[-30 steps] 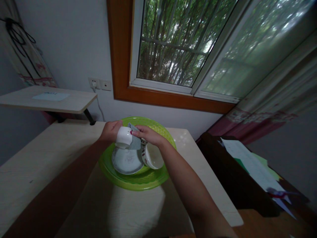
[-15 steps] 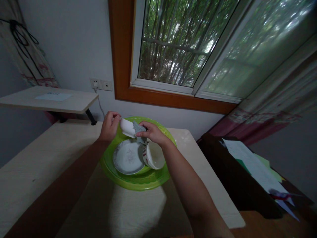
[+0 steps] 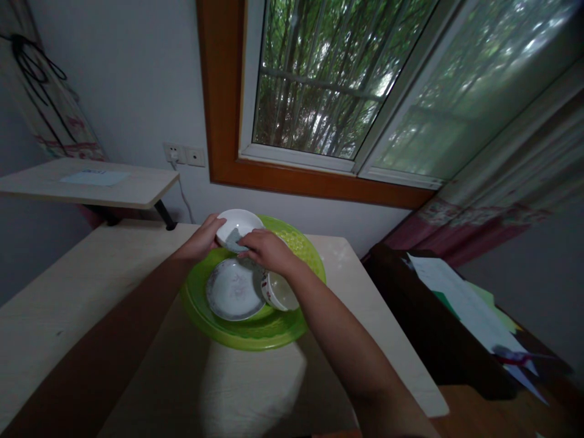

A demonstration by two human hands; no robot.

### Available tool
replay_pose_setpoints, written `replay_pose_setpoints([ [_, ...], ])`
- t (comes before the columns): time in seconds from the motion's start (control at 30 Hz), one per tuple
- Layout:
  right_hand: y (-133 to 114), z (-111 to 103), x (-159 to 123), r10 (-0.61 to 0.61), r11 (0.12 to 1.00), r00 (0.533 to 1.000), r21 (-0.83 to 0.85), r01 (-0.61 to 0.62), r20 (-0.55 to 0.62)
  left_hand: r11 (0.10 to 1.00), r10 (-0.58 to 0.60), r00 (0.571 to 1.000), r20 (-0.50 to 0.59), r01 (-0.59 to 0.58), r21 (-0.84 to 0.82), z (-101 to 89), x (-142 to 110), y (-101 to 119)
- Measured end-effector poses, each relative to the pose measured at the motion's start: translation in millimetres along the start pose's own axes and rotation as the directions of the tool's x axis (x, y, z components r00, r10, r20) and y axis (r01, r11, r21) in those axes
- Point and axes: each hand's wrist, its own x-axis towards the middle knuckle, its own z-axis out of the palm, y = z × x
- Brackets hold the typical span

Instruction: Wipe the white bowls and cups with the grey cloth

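My left hand (image 3: 206, 236) grips a small white bowl (image 3: 241, 219) by its left rim, tilted so its inside faces me. With closed fingers my right hand (image 3: 267, 248) presses a grey cloth (image 3: 234, 239) against the inside of the bowl near its lower edge. Below both hands is a green plastic basin (image 3: 255, 344). Inside it lie a white plate (image 3: 236, 291) with a patterned rim and, to the right, a white bowl with red marks (image 3: 279, 293), tipped on its side and partly covered by my right hand and wrist.
The basin stands on a pale wooden table (image 3: 250, 389). At the left is a raised shelf (image 3: 150, 188) with a paper (image 3: 95, 177) on it. Behind are the wall and a window (image 3: 328, 91). To the right, a dark cabinet (image 3: 410, 316) bears papers (image 3: 460, 298).
The small bowl has turned from outer side showing to inside facing me. My right hand with the cloth has moved from its outside onto its inner surface.
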Motion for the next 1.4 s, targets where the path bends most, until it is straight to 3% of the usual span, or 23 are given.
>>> replay_pose_setpoints([
  [0.1,3.9,1.3,-0.8,0.062,0.985,0.998,0.159,-0.062,0.004,0.997,-0.035,0.999,0.002,0.035,0.072,-2.9,0.2,-0.2],
  [0.2,8.0,-2.2,-1.5,0.176,0.948,0.982,0.28,-0.151,-0.066,0.978,0.014,1.0,0.027,-0.019,0.207,-3.6,-1.3,2.0],
  [0.33,13.2,-5.2,0.8,0.283,0.954,0.89,0.204,-0.221,-0.359,0.97,0.021,0.99,0.137,-0.053,0.238,1.6,-7.4,11.4],
  [0.43,14.1,0.2,3.8,0.281,0.96,0.857,0.127,-0.25,-0.433,0.981,0.032,0.977,0.21,-0.071,0.179,6.3,-12.2,17.5],
  [0.7,-2.5,11.8,6.2,0.239,0.969,0.916,0.018,-0.247,-0.321,0.985,0.006,0.992,0.13,-0.028,0.168,3.8,-11.9,13.2],
  [0.87,-7.7,4.4,3.9,0.065,0.995,0.99,-0.07,-0.075,-0.127,0.981,0.039,0.994,0.102,-0.058,0.185,1.3,-7.4,9.9],
  [1.0,-13.0,5.2,3.2,-0.062,0.998,0.996,0.029,0.06,0.067,0.96,0.096,0.992,0.079,-0.114,0.256,0.9,-5.8,9.4],
  [1.23,-18.2,12.6,0.3,-0.016,0.985,0.999,-0.168,0.023,0.04,0.956,0.105,0.985,0.134,-0.137,0.259,-0.1,-4.5,6.2],
  [1.4,-22.1,10.8,-1.3,0.087,0.957,0.996,-0.274,-0.092,-0.028,0.939,0.095,0.993,0.068,-0.112,0.325,0.0,-5.6,7.9],
])
